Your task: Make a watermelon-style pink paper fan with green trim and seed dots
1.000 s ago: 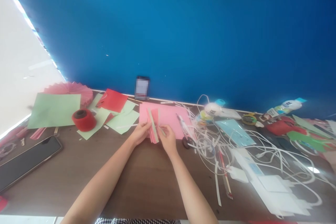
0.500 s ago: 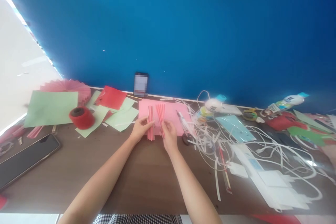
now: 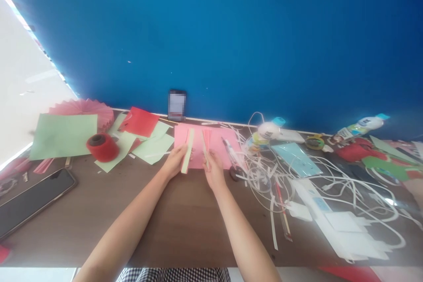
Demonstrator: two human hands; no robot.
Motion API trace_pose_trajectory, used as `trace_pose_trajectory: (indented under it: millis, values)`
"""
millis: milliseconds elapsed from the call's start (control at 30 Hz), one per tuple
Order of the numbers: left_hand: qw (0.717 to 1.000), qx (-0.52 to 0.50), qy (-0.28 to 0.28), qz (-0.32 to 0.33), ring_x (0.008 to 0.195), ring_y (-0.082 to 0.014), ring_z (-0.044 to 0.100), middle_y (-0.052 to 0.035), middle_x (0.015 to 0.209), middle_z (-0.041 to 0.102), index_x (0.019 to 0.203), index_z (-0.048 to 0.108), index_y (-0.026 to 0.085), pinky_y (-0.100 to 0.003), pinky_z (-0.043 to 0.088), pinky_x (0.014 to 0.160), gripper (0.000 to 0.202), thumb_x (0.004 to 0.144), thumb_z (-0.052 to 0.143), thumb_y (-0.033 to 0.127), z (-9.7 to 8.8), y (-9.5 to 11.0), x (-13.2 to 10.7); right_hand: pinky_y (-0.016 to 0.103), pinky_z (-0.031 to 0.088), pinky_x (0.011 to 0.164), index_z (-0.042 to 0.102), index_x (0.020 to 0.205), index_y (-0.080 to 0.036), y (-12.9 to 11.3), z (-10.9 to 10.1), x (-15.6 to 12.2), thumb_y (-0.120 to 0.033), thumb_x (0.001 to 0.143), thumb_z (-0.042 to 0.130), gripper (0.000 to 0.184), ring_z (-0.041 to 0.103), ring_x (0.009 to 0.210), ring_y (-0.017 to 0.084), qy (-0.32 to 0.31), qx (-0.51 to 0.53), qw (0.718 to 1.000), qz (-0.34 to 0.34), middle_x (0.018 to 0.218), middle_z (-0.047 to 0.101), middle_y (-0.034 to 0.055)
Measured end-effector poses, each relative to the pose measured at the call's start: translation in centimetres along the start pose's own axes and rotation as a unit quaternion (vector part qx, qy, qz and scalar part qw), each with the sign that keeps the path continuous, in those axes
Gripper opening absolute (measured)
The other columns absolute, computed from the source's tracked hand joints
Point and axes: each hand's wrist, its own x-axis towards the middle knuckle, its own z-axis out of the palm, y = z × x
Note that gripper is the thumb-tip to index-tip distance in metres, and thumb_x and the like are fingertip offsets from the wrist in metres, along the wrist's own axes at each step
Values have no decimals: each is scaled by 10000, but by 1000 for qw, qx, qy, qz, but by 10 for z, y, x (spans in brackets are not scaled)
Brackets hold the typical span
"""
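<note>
My left hand (image 3: 174, 161) grips a narrow folded paper strip (image 3: 187, 157) that shows a pale cream side and stands on end. My right hand (image 3: 213, 168) pinches a second pleated pink strip (image 3: 206, 146), also held upright. The two strips are a little apart, above a flat pink sheet (image 3: 214, 146) lying on the brown table (image 3: 185, 220). Both forearms reach in from the bottom edge.
Left: green sheets (image 3: 62, 135), a red tape roll (image 3: 98, 146), red paper (image 3: 140, 122), a pink pleated fan (image 3: 82, 108), a dark phone (image 3: 31, 202). Another phone (image 3: 177, 104) leans on the blue wall. Right: white paper strips and cables (image 3: 297, 185), glue bottles (image 3: 271, 130), scissors (image 3: 233, 161).
The single pleated bundle has been split into two strips, one in each hand. The left strip has turned and now shows its cream side.
</note>
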Motion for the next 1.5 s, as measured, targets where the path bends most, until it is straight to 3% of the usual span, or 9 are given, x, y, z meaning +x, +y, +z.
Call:
trace_pose_trajectory:
  millis: [200,367,633,767,900,1133,1300,1500]
  values:
    - [959,-234,-70,-141,485,-47,412,-17,699,516,1104,546,115,-172,393,469,304,850,474,265,-3,12,-1,156,269,336,520,801,-209,-2,-1,2,-330,672,647,218,437,490,48,-18,42,999,10,767,582,-10]
    - [940,-294,-66,-157,443,-44,379,32,588,407,1175,502,151,-161,395,462,327,865,399,170,-8,19,-8,151,270,336,515,805,-210,-2,-1,3,-333,666,651,230,439,481,44,-29,55,998,19,750,580,-12]
    - [951,-263,-57,-150,413,-39,329,51,536,333,994,576,122,-168,393,474,228,841,414,169,-11,20,-11,181,324,392,516,814,-219,-2,0,2,-311,678,635,203,453,485,56,-63,59,996,30,755,590,-13]
    - [958,-247,-46,-136,466,-46,385,29,599,393,852,576,157,-187,409,516,143,839,448,221,-10,21,-10,199,324,399,516,799,-223,-4,0,2,-321,675,627,194,442,472,64,-58,51,996,34,758,593,-10]
    - [967,-222,-48,-114,533,-60,443,11,676,453,903,578,171,-228,432,599,156,815,514,282,-7,18,-8,206,328,416,514,785,-222,-6,1,2,-326,671,631,194,439,471,64,-56,42,997,29,760,595,-13]
    - [990,-140,-16,-19,625,-80,514,-21,819,552,998,593,171,-269,451,720,277,748,619,287,0,9,-1,239,425,561,550,842,-197,-6,3,-6,-348,705,617,214,502,578,81,13,-33,996,-79,803,610,14]
    - [993,-110,30,2,638,-74,530,-25,811,580,897,631,148,-275,450,777,217,713,661,259,-1,3,0,335,469,743,579,860,-170,-7,12,-15,-373,681,628,276,579,806,169,101,-165,968,-162,865,630,61]
    - [997,-77,28,11,661,-92,559,-28,829,613,884,647,154,-297,450,791,221,690,682,253,0,1,0,374,458,825,588,847,-179,-4,19,-23,-353,701,616,229,595,861,191,88,-200,958,-188,880,649,64]
